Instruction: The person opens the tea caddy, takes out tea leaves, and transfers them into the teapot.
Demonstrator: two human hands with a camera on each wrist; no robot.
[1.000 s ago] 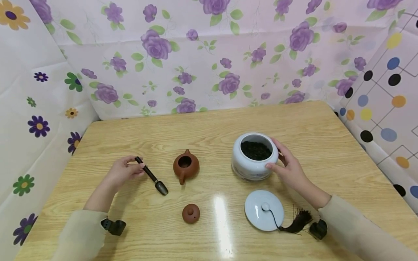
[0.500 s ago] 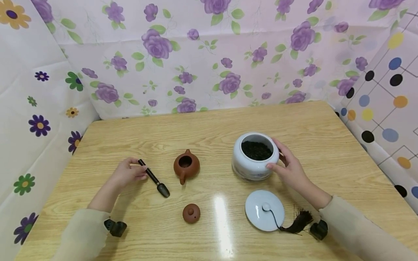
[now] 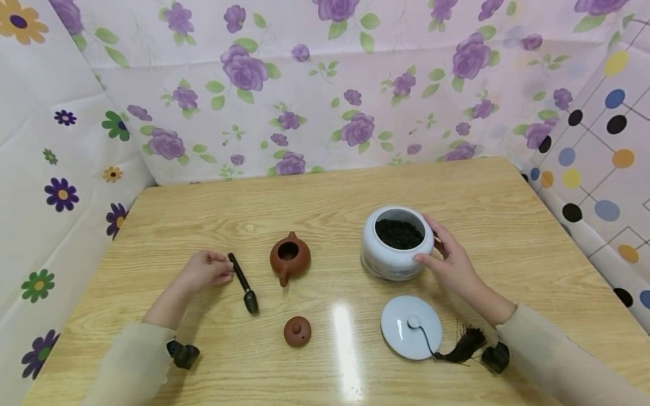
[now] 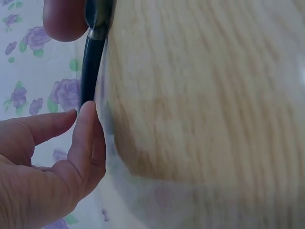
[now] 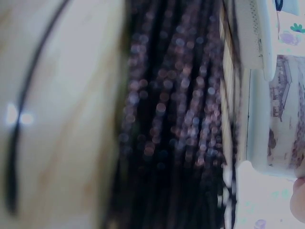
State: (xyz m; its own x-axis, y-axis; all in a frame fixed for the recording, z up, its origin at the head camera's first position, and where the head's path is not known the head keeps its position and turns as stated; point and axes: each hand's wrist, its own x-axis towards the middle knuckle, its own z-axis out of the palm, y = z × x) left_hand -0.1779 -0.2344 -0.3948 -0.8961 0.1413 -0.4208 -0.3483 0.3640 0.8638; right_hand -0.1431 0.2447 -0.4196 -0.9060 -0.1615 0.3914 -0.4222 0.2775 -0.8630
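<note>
My left hand (image 3: 207, 269) pinches the end of a dark tea scoop (image 3: 245, 285) between thumb and fingers. In the left wrist view the scoop's handle (image 4: 91, 67) stands out above the tabletop's far edge, its end at my fingertips. The scoop's head points toward the near side, left of an open reddish-brown teapot (image 3: 299, 265). Farther right, my right hand (image 3: 449, 259) grips a white porcelain jar (image 3: 376, 254), thumb at the rim and fingers round its far side. Dark tea leaves (image 3: 398, 234) lie inside the jar. In the right wrist view its printed side (image 5: 281, 114) shows.
The teapot's small brown lid (image 3: 297, 331) lies nearer on the wooden table (image 3: 335, 203). A white jar lid (image 3: 398, 327) lies before the jar, with a dark tassel (image 3: 462, 345) beside my right sleeve. That tassel fills much of the right wrist view. Patterned cloths (image 3: 304, 84) surround the table.
My left hand has shifted a little right and nearer, and the tea scoop has turned so its head points more toward the near side. My right hand and the jar have stayed put.
</note>
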